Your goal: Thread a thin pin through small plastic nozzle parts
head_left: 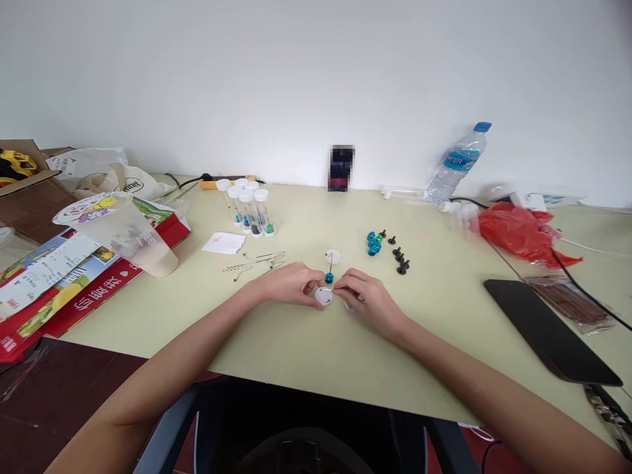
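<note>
My left hand (291,284) curves its thumb and fingers around the edge of a small white round cap (323,298) at the middle of the table. From the other side, my right hand (368,297) pinches a thin rod (326,289) that lies across the cap; its exact kind is too small to tell. Just beyond the fingertips stands a blue knob-like piece (329,278) with a thin dark rod rising from it. A second white round piece (334,257) lies behind it. Some thin silvery bits (350,307) show partly under my right hand.
Thin wire-like rods (254,262) and white paper (223,243) lie left. Several capped clear tubes (251,207) stand behind them. Blue pieces (374,245) and black pegs (401,266) lie right. A cup (133,237), water bottle (459,161) and black tablet-like slab (548,329) flank the area.
</note>
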Demonstrator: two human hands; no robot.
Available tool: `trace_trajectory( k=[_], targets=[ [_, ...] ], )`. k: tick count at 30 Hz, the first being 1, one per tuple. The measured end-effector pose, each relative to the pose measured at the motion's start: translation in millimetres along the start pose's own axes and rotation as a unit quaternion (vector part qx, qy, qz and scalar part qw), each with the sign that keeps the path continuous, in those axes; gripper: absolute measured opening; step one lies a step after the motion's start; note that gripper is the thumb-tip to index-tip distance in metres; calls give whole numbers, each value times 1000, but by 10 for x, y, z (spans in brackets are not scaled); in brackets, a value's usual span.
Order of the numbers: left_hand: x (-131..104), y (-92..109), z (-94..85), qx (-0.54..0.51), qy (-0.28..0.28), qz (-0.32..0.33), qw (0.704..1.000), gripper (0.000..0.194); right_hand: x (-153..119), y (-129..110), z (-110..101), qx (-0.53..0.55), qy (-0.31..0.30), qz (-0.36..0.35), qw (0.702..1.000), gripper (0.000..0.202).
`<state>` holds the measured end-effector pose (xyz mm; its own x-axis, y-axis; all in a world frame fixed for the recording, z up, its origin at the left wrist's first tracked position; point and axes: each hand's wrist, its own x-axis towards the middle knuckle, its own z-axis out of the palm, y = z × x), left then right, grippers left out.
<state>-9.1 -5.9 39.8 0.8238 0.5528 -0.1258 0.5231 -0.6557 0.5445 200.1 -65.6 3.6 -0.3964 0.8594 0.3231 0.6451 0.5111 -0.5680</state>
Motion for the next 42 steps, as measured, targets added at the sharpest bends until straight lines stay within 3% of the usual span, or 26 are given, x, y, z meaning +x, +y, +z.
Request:
trace_trajectory(
  k=[5,11,15,21,26,33,39,42],
  targets=[
    [14,-84,-20,-36,-18,1,999,37,11,-17,-32,115,58,75,989,32],
    [138,-260,90,-102,153,-23,983,34,16,19,-44,206,74,167,961,39],
    [251,-275,192,-145,190,-15,971,39,21,52,-19,239,82,191,948,43],
    [346,-174,264,-149,192,26,970,27,31,50,-5,269,96,168,944,43],
    [296,-149,248,-197,208,4,958,22,36,45,-16,257,105,162,947,42],
    [179,-19,167,-419,216,18,882,29,33,30,-57,206,140,139,958,37],
    [140,107,211,-501,171,21,848,35,32,1,-134,65,218,22,973,26],
    [155,83,255,-518,163,20,839,35,28,13,-145,-10,225,-52,973,18]
  ],
)
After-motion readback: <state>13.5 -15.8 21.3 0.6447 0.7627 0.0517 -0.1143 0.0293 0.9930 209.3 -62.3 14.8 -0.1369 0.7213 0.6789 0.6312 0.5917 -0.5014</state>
